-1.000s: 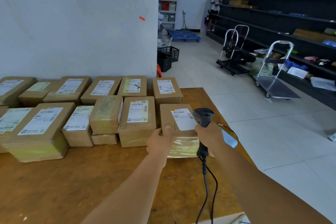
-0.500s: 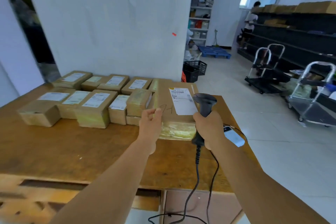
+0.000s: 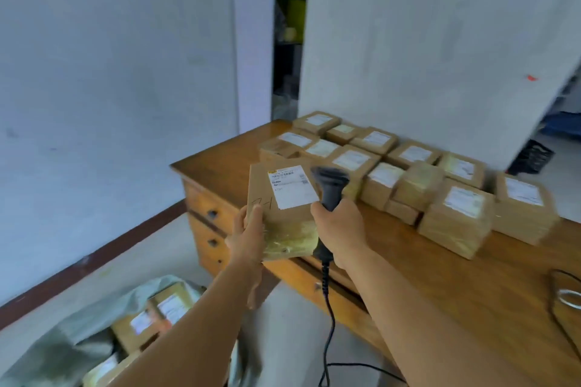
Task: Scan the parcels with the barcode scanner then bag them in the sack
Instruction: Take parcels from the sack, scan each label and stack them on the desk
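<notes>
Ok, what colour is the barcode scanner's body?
Black, handle and head alike. The barcode scanner, gripped by the right hand, shows clearly in the head view.

Both forearms are bare to the hands [image 3: 248, 239], with no sleeves showing.

Left hand [image 3: 248, 237] grips flat brown cardboard parcel [image 3: 276, 214] by its left edge, white label facing up, held off the front-left corner of the wooden bench [image 3: 440, 276]. Right hand [image 3: 341, 229] grips black corded barcode scanner [image 3: 330, 185], head beside the label. Grey sack [image 3: 94, 317] on floor below holds parcels.
</notes>
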A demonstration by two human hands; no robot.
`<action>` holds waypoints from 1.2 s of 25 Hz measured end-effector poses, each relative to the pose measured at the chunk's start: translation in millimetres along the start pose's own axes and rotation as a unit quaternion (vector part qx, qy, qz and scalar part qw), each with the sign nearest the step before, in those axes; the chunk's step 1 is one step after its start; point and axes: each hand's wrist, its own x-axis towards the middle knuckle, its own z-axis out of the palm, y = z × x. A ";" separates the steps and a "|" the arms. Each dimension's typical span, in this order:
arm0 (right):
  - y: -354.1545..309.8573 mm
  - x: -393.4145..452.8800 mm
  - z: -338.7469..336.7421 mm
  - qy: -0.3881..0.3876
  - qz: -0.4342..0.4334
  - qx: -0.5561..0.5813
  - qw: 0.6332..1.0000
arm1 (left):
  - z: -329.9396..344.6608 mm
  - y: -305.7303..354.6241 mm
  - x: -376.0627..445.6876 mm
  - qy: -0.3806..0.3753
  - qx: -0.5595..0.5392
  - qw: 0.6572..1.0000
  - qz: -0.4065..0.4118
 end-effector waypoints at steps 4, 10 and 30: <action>-6.7 -26.5 129.9 -0.104 0.020 -0.001 0.994 | -129.5 6.6 32.1 0.121 -0.001 0.993 0.014; -4.3 -70.7 304.1 -0.211 0.057 -0.039 0.975 | -317.4 -17.1 75.9 0.186 0.013 0.980 -0.070; 206.2 12.1 584.2 -0.390 0.109 -0.150 0.902 | -486.7 -260.5 325.3 0.342 -0.021 0.884 -0.317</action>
